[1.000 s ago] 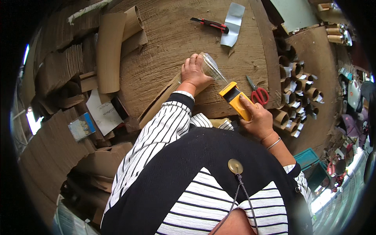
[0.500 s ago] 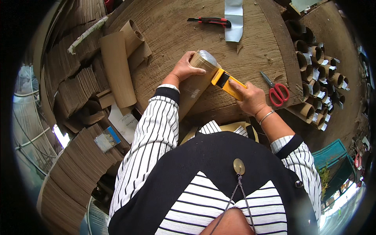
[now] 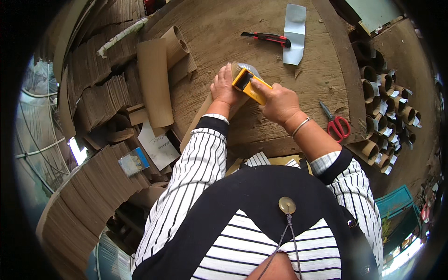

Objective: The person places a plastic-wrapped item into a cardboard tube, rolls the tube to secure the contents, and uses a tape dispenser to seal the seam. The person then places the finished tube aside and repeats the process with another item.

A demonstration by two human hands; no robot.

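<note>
I see the wooden table (image 3: 298,107) spread under everything, and to the left of my hands, well apart, stacks of corrugated cardboard (image 3: 100,100). Well off to the right of the grip stand rows of rolled cardboard tubes (image 3: 389,100). Left of my left hand lies a flat brown cardboard sheet (image 3: 155,81) with a curled roll (image 3: 177,42) touching its upper end. Under both hands lies the cardboard tube (image 3: 205,112) I am working on, tilted, its far end capped in clear tape. My left hand (image 3: 224,86) presses down on that tube, fingers wrapped over its upper end. My right hand (image 3: 279,101) is clamped around the yellow tape dispenser (image 3: 249,85), whose head touches the tube's taped end just beside my left fingers. Beyond the grip, farther up the table, lies a strip of grey tape backing (image 3: 295,32), and just left of it a red and black utility knife (image 3: 267,38). To the right of my right wrist, near the table edge, rest red-handled scissors (image 3: 335,123).
</note>
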